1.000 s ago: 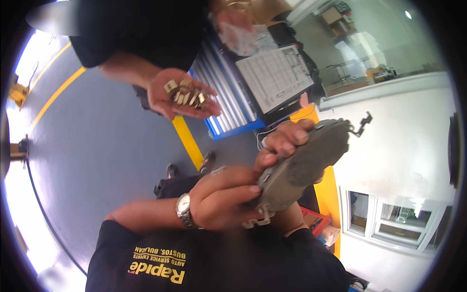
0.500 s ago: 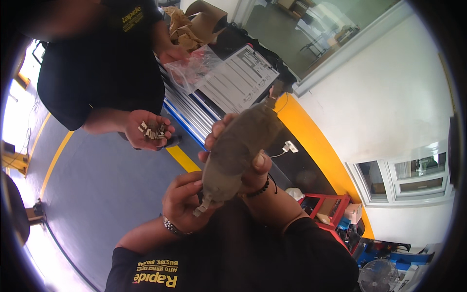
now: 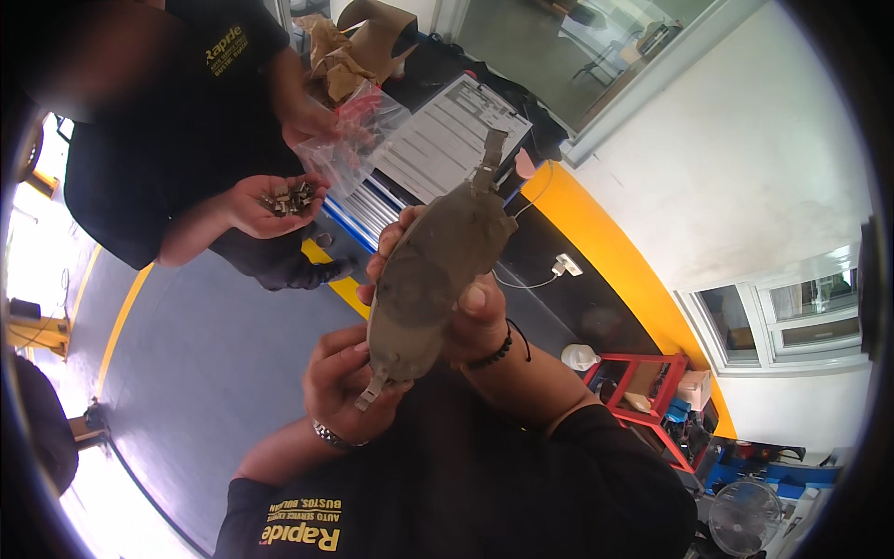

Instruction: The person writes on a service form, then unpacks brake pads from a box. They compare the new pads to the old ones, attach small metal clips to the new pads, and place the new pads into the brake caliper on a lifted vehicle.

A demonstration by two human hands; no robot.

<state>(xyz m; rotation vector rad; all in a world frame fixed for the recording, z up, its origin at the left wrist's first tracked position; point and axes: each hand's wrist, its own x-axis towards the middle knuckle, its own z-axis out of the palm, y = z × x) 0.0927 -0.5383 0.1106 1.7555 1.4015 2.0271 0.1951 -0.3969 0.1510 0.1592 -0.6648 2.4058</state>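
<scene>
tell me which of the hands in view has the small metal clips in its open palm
The co-worker's open hand at upper left, palm up with the small metal clips. The wearer's left hand and right hand grip the brake pad instead.

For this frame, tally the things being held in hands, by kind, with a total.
Brake pad, gripped by left hand and right hand: 1
Clear plastic bag, in the co-worker's upper hand: 1
Pile of small metal clips, in the co-worker's open palm: 1 pile; single clips too small to count
Total: 3
</scene>
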